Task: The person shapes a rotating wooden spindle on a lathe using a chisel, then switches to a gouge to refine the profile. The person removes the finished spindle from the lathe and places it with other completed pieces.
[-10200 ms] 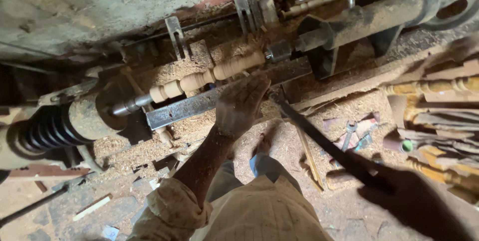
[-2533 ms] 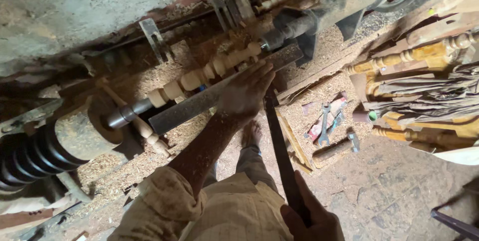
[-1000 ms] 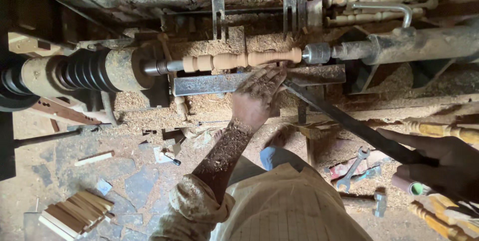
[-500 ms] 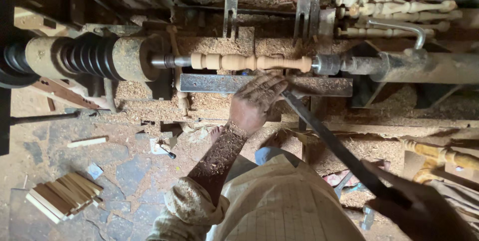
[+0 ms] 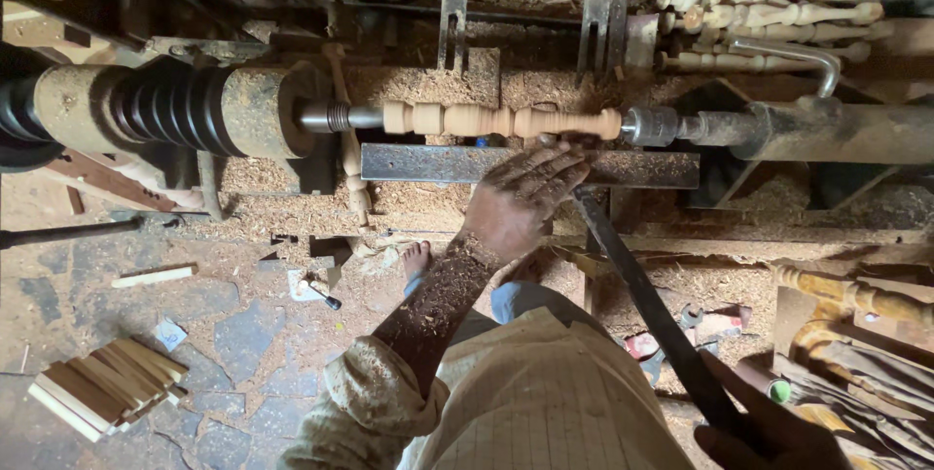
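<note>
A turned wooden spindle is mounted between the lathe's headstock and tailstock. Just below it runs a flat metal tool rest. My left hand, dusted with sawdust, lies on the rest and presses down the tip of a long dark chisel. The blade reaches the spindle's right end. My right hand grips the chisel's handle at the lower right, partly out of view.
Finished turned spindles are stacked behind the tailstock, more lie at the right. A bundle of square wood blanks lies on the floor at lower left. Sawdust and small tools cover the ground. My bare foot stands below the rest.
The view has shifted so the lathe now lies level across the frame. My left hand stays on the rest with the chisel; my right hand keeps the handle.
</note>
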`<state>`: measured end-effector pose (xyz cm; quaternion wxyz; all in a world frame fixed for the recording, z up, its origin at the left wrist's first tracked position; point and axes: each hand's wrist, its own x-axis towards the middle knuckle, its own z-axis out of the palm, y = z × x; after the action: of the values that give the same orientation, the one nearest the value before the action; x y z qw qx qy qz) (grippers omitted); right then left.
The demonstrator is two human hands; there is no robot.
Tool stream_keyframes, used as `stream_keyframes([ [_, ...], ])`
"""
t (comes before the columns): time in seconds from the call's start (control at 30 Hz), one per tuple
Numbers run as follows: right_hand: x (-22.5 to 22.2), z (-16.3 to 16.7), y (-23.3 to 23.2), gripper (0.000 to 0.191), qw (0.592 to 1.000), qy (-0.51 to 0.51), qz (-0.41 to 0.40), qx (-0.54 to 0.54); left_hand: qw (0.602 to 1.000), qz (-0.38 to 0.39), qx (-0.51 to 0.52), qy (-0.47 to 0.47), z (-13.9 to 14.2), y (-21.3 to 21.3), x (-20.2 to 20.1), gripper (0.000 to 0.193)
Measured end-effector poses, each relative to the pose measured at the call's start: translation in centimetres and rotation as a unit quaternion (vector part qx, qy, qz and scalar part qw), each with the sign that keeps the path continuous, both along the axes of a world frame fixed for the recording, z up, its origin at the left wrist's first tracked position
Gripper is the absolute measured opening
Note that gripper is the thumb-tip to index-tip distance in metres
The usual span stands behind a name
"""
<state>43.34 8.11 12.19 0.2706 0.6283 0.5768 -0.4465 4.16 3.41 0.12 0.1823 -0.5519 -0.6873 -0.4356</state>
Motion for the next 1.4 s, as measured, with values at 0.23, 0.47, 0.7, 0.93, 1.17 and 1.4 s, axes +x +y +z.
stream_keyframes([
  [0.23, 0.6, -2.1, -5.2, 0.076, 0.98, 0.15, -0.005, 0.128, 0.662, -0.163, -0.272, -0.679, 4.6, 0.6, -0.1, 0.026],
  [0.47, -0.1, -2.4, -10.9, 0.077, 0.966, 0.169, -0.041, 0.19, 0.799, -0.238, -0.284, -0.473, 5.3, 0.5, -0.6, 0.027],
  [0.7, -7.3, 0.6, -17.2, 0.069, 0.923, 0.247, -0.174, 0.238, 0.928, -0.231, -0.197, -0.218, 2.5, 0.4, -0.2, 0.025],
  [0.93, -8.6, 2.7, -15.2, 0.087, 0.986, 0.0, -0.097, 0.138, 0.945, -0.238, -0.185, -0.124, 2.2, -0.3, -1.3, 0.023],
  [1.17, -6.9, 5.7, -8.8, 0.079, 0.998, -0.011, -0.009, 0.067, 0.947, -0.206, -0.19, -0.154, 3.1, -1.1, -1.5, 0.018],
  [1.4, -5.5, 6.4, 0.8, 0.073, 0.998, -0.016, 0.058, -0.01, 0.998, -0.034, -0.045, -0.018, 4.0, -1.1, 0.3, 0.03],
])
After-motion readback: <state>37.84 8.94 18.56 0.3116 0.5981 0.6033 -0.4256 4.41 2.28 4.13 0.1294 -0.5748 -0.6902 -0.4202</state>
